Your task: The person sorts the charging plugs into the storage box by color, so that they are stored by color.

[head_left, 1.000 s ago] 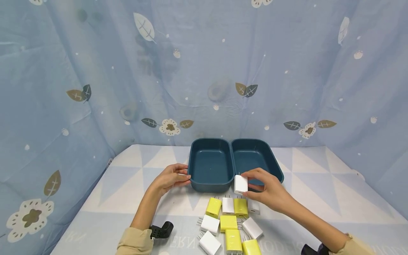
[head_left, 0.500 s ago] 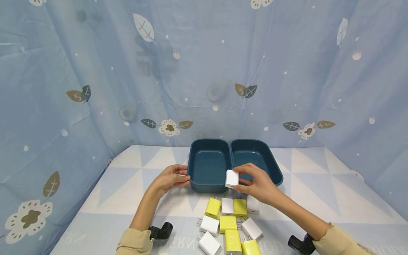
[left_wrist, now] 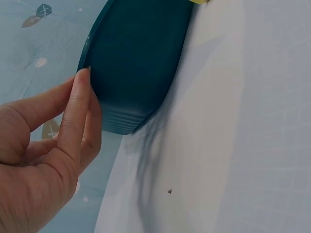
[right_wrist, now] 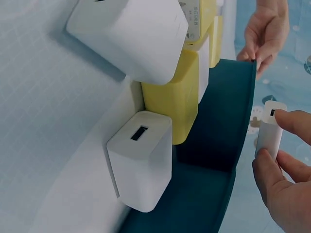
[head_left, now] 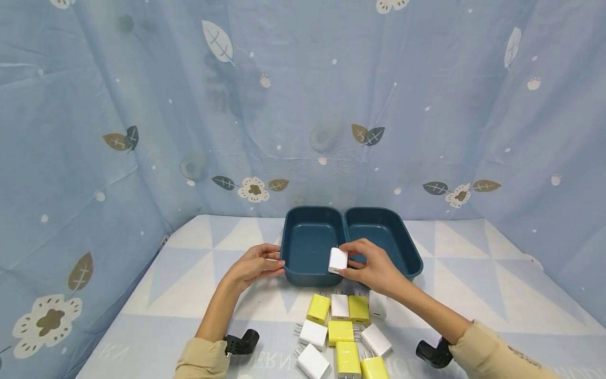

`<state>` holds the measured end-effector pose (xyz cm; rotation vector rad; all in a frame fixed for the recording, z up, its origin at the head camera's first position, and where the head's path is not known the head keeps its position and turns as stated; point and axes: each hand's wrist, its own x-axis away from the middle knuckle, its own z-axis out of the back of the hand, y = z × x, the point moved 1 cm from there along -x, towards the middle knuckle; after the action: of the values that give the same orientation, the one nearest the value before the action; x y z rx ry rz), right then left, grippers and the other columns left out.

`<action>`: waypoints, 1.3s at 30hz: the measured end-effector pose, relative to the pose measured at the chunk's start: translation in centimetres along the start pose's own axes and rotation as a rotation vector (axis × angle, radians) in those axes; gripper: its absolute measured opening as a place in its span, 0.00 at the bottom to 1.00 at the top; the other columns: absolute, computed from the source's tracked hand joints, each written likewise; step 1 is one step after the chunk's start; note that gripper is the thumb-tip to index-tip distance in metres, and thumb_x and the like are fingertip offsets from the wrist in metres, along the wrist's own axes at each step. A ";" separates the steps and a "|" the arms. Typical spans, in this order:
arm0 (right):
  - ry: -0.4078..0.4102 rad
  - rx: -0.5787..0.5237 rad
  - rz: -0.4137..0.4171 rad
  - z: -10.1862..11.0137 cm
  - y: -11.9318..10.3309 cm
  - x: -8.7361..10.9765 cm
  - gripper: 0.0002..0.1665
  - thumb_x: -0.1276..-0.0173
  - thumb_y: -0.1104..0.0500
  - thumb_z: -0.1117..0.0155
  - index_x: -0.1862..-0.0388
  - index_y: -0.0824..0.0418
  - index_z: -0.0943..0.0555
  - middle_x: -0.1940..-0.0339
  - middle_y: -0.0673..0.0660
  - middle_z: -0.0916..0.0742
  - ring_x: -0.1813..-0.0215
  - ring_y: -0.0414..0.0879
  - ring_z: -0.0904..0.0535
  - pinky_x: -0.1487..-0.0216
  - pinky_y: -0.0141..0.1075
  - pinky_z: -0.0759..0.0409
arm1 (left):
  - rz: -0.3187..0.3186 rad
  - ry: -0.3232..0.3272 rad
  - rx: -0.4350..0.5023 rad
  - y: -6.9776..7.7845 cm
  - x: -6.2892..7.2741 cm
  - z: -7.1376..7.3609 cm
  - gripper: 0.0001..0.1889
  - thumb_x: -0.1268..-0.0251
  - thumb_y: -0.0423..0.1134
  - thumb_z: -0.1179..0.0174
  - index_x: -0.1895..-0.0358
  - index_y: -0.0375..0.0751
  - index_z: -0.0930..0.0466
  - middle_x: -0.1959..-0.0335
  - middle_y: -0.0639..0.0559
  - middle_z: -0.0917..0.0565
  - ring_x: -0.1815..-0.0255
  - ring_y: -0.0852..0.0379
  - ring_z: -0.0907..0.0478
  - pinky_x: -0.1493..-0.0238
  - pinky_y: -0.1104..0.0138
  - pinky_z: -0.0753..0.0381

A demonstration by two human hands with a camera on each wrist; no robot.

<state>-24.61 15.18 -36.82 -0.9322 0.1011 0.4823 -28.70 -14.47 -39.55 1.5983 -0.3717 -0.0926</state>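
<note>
Near the front rim of the left bin: white charger, pinched between thumb and fingers of the right hand.
Left hand: gripping that bin at its left edge.
Bench: yellow chargers and other white chargers, clustered before left bin and right bin.

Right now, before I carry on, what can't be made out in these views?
Head view: part of the right bin, hidden behind the right hand.
Head view: one end of the lowest yellow charger, cut off by the bottom edge.
Left wrist view: the inside of the left bin, hidden by its own outer wall.
Right wrist view: the print on the label, too small to read.
</note>
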 end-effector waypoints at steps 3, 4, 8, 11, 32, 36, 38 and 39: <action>0.006 0.004 -0.022 -0.3 0.1 -0.2 0.26 0.42 0.67 0.25 0.44 0.65 0.20 0.50 0.57 0.21 0.44 0.57 0.22 0.48 0.37 0.16 | 0.001 -0.003 0.003 0.0 0.0 -0.1 0.26 0.35 0.18 0.43 0.35 0.21 0.38 0.53 0.38 0.29 0.63 0.54 0.20 0.54 0.63 0.13; 0.007 0.003 -0.029 -0.4 0.1 -0.3 0.26 0.42 0.68 0.25 0.44 0.65 0.20 0.50 0.57 0.21 0.44 0.57 0.21 0.48 0.37 0.16 | 0.001 -0.005 0.005 0.0 0.0 -0.1 0.26 0.35 0.18 0.43 0.35 0.21 0.38 0.53 0.38 0.29 0.63 0.54 0.20 0.54 0.63 0.13; 0.009 -0.005 -0.034 -0.7 0.2 -0.6 0.26 0.41 0.67 0.25 0.43 0.65 0.20 0.50 0.57 0.21 0.44 0.56 0.22 0.48 0.37 0.16 | -0.006 -0.008 0.007 0.1 0.1 -0.1 0.26 0.36 0.18 0.43 0.35 0.21 0.38 0.54 0.38 0.29 0.64 0.54 0.21 0.54 0.63 0.13; 0.009 -0.010 -0.026 -0.9 0.3 -0.9 0.26 0.42 0.67 0.24 0.44 0.65 0.20 0.51 0.57 0.21 0.44 0.56 0.22 0.48 0.38 0.16 | -0.005 -0.007 0.011 0.1 0.2 0.0 0.26 0.36 0.18 0.43 0.36 0.21 0.38 0.55 0.39 0.29 0.64 0.54 0.20 0.54 0.63 0.13; -0.040 -0.024 -0.016 -2.9 0.1 -3.2 0.27 0.41 0.67 0.25 0.42 0.66 0.20 0.49 0.57 0.21 0.47 0.52 0.21 0.46 0.38 0.17 | 0.004 0.003 0.004 0.0 0.0 -0.1 0.26 0.35 0.18 0.43 0.35 0.21 0.38 0.53 0.38 0.29 0.63 0.54 0.20 0.53 0.63 0.13; -0.049 0.002 -0.021 -3.4 0.2 -3.7 0.26 0.41 0.66 0.25 0.43 0.65 0.20 0.50 0.57 0.21 0.48 0.52 0.21 0.46 0.39 0.16 | 0.004 0.010 0.004 0.0 0.0 -0.1 0.26 0.36 0.18 0.43 0.35 0.22 0.37 0.54 0.38 0.28 0.64 0.54 0.19 0.53 0.62 0.13; -0.056 0.019 -0.019 -3.6 0.3 -3.9 0.25 0.41 0.65 0.24 0.44 0.64 0.19 0.51 0.57 0.21 0.48 0.52 0.21 0.48 0.38 0.15 | 0.006 0.016 0.003 0.0 0.0 -0.2 0.25 0.36 0.18 0.42 0.36 0.22 0.37 0.54 0.39 0.28 0.64 0.54 0.19 0.52 0.61 0.13; -0.063 0.025 -0.014 -3.7 0.3 -4.0 0.24 0.41 0.64 0.24 0.45 0.64 0.19 0.51 0.56 0.21 0.48 0.52 0.21 0.48 0.37 0.15 | 0.006 0.019 0.002 0.0 0.0 -0.2 0.25 0.36 0.18 0.42 0.36 0.22 0.37 0.54 0.38 0.28 0.64 0.54 0.19 0.53 0.61 0.13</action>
<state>-27.88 10.98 -38.07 -0.8916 0.0434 0.4955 -28.65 -14.30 -39.56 1.5987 -0.3625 -0.0725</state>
